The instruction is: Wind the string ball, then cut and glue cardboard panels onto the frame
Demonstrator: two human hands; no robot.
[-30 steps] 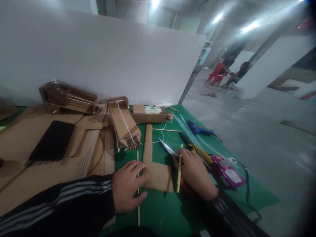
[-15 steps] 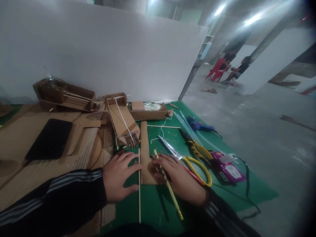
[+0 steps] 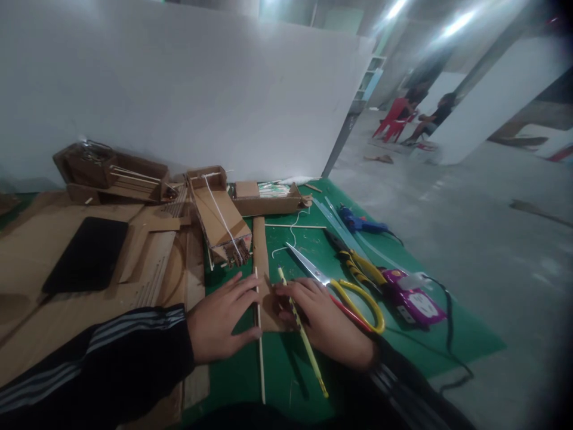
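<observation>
My left hand [image 3: 226,319] lies with fingers spread, its fingertips and thumb touching a thin wooden stick [image 3: 260,364]. The stick lies lengthwise along the left edge of a narrow cardboard strip [image 3: 261,239]. My right hand [image 3: 316,319] is closed around a yellow-green patterned pencil [image 3: 308,346], resting over the strip's lower right side. The pencil's tip end points away from me. Just beyond my right hand are open-bladed scissors [image 3: 308,266] with yellow handles. A red pen-like object [image 3: 351,313] is partly under the scissors' handles.
Yellow-black pliers [image 3: 358,266], a blue glue gun [image 3: 362,222] and a purple power box [image 3: 412,298] with a cable lie right. A cardboard build with string [image 3: 221,218] and a cardboard box of sticks [image 3: 273,206] stand behind. A black tablet-like slab [image 3: 87,254] lies left on cardboard.
My left hand has shifted the wooden stick slightly right, onto the edge of the cardboard strip. My right hand has stayed nearly still with the pencil.
</observation>
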